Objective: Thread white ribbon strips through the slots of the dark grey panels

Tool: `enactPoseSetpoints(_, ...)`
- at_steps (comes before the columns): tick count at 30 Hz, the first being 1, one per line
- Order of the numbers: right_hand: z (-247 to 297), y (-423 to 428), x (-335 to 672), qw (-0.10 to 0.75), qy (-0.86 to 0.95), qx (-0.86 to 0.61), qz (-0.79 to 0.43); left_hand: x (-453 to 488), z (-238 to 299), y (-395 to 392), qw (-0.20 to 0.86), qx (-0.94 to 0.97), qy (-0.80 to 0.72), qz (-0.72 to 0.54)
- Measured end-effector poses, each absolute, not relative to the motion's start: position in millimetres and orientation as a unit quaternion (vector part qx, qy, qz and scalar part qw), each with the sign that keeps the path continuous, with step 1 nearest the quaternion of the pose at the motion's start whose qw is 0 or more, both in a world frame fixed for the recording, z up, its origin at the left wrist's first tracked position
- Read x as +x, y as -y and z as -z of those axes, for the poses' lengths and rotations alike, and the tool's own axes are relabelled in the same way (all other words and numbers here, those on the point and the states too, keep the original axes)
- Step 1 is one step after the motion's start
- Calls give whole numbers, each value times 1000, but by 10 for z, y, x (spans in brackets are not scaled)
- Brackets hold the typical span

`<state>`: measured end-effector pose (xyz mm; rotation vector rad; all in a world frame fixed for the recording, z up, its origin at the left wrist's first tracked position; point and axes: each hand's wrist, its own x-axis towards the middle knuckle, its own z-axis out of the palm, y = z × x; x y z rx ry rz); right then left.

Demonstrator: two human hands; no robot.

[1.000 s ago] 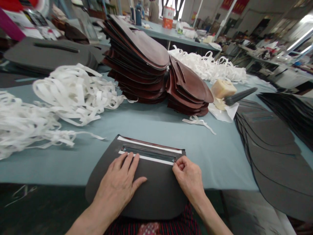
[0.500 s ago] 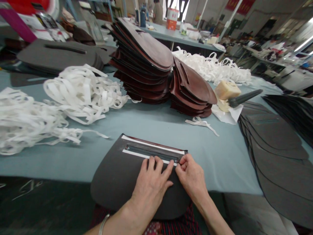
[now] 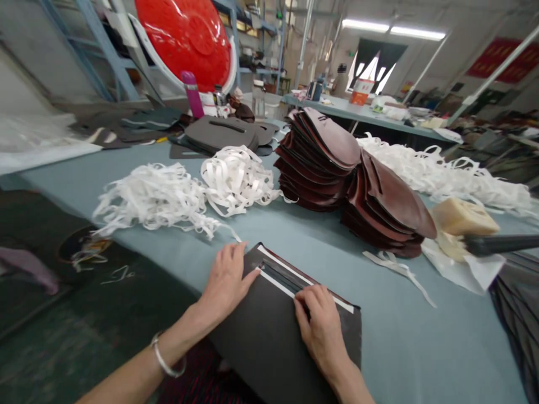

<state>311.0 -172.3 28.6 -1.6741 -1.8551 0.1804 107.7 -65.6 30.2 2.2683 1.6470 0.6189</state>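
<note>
slotted black panel (image 3: 282, 336) under left hand (image 3: 225, 286) and right hand (image 3: 320, 328), fingers (image 3: 227, 261) pressed flat, not gripping.

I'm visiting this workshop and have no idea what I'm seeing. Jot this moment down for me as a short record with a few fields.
Left hand: flat on the corner of a dark panel, a bangle on the wrist
Right hand: on the panel, fingers on a white strip
Panel: lying at the table's edge, two white strips along a slot
Table: covered in blue-grey cloth
Nearby: two stacks of brown leather pieces, heaps of white tape
</note>
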Motion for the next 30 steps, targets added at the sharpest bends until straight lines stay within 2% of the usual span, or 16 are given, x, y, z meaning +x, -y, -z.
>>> enactPoseSetpoints(4, -205, 1679, 3133, 327, 711, -619, -63, 962, -484, 554, 318, 767, -507, -234)
enactPoseSetpoints(7, -163, 1728, 3230, 327, 702, -631, -44, 977, -783, 422, 357, 753, -486, -264)
enactPoseSetpoints(10, -107, 1783, 3329, 308, 696, -648, -37, 953, -910, 220, 314, 766, -491, -273)
enactPoseSetpoints(14, -15, 1790, 3380, 283, 694, -662, 6, 914, -631, 160, 191, 826, -458, -268)
enactPoseSetpoints(20, -58, 1476, 3080, 263, 688, -674, 55, 956, -194, 433, 180, 829, -443, -290)
enactPoseSetpoints(30, -113, 778, 2497, 266, 738, -618, 54, 940, -274, 432, 151, 868, -386, -275)
